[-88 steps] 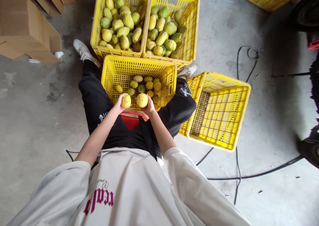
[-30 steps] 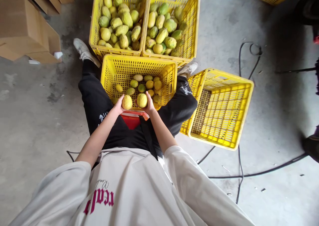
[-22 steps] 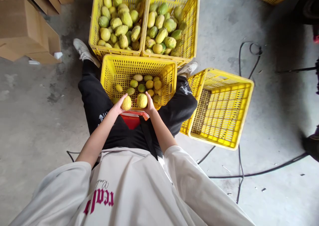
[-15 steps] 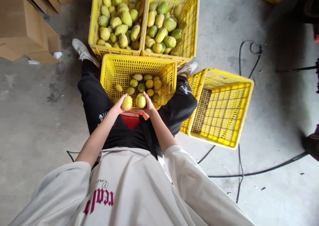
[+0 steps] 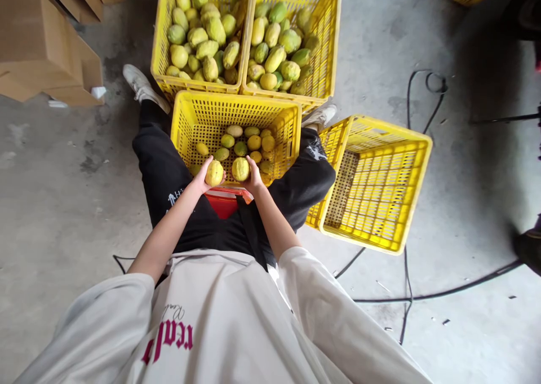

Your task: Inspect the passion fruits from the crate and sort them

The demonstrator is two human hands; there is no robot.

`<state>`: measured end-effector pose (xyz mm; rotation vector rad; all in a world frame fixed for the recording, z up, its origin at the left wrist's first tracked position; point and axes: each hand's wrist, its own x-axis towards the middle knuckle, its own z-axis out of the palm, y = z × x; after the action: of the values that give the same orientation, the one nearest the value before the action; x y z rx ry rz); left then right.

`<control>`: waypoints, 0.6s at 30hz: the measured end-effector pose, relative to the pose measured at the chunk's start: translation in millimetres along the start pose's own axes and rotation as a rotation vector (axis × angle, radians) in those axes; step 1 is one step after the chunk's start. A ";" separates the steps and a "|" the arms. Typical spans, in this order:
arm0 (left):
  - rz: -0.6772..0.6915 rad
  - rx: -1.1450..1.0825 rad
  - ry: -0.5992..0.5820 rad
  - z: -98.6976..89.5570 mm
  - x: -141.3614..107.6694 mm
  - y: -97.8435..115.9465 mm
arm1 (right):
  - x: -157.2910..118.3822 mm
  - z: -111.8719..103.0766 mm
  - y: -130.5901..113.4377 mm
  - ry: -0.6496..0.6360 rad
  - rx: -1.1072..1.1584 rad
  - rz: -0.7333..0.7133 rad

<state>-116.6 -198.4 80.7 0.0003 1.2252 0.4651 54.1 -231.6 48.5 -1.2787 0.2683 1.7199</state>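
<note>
My left hand (image 5: 203,175) is wrapped round a yellow papaya (image 5: 214,173), held over the near edge of a yellow plastic crate (image 5: 236,103). Beside it, my right hand (image 5: 254,176) grips a second, ridged yellow papaya (image 5: 240,169). The two fruits are a small gap apart, at about the same height. Below and beyond them, several smaller yellow and green fruits (image 5: 227,141) lie on the floor of this crate, mostly toward its right side. The undersides of both held fruits are hidden.
Two yellow crates (image 5: 246,40) full of yellow-green papayas (image 5: 207,48) stand beyond the near one. An unfilled yellow crate (image 5: 376,192) sits tilted at the right. Cardboard boxes (image 5: 40,45) are at the upper left. Black cables (image 5: 456,287) cross the concrete floor at the right.
Both papayas have turned a little in my hands and moved slightly apart. My hands stay over the crate's near edge, and the fruits in the crates have not moved.
</note>
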 end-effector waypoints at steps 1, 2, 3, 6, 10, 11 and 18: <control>0.010 -0.002 0.004 0.5 -0.6 0.2 | 0.2 -0.3 0.4 -0.002 0.001 -0.012; 0.019 -0.009 0.006 1.0 -1.3 0.3 | 0.5 -0.7 0.7 -0.011 -0.002 -0.019; 0.024 -0.016 0.005 1.5 -2.1 0.3 | 0.6 -1.1 0.8 -0.028 -0.006 -0.021; 0.040 -0.043 0.004 2.5 -3.9 -0.2 | 0.5 -1.6 0.8 -0.109 -0.020 -0.004; 0.069 -0.072 0.004 2.5 -4.0 -0.3 | -1.6 0.3 1.1 -0.214 -0.039 0.037; 0.067 -0.072 -0.008 2.4 -3.5 -0.3 | -2.2 0.9 1.2 -0.226 -0.044 0.050; 0.040 -0.055 -0.058 -0.2 -0.8 1.0 | -1.6 1.1 0.0 -0.174 -0.033 0.065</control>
<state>-117.3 -197.8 81.5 -0.0081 1.1570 0.5301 53.4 -231.8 50.3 -1.1466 0.1821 1.8856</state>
